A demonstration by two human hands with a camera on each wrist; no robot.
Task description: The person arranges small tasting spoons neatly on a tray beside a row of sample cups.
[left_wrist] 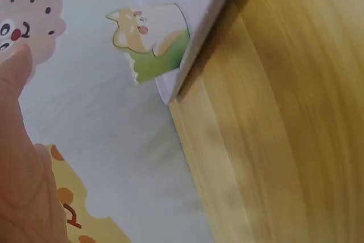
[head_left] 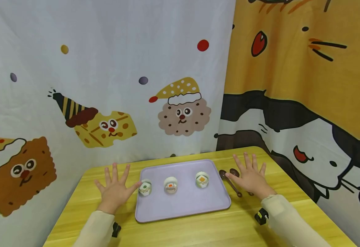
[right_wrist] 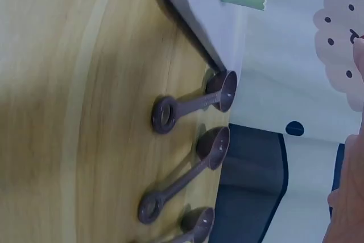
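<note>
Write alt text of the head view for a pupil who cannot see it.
A person's left hand and right hand, fingers spread, flank a lilac tray holding three cups. Brown spoons lie right of the tray on a yellow table; a cartoon curtain hangs behind.

3 cups (head_left: 170,187) on tray (head_left: 173,209), 3 spoons (right_wrist: 186,177) beside

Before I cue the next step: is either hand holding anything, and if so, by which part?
Nothing is held: left hand and right hand both have fingers spread, touching neither the small cups nor the brown spoons.
</note>
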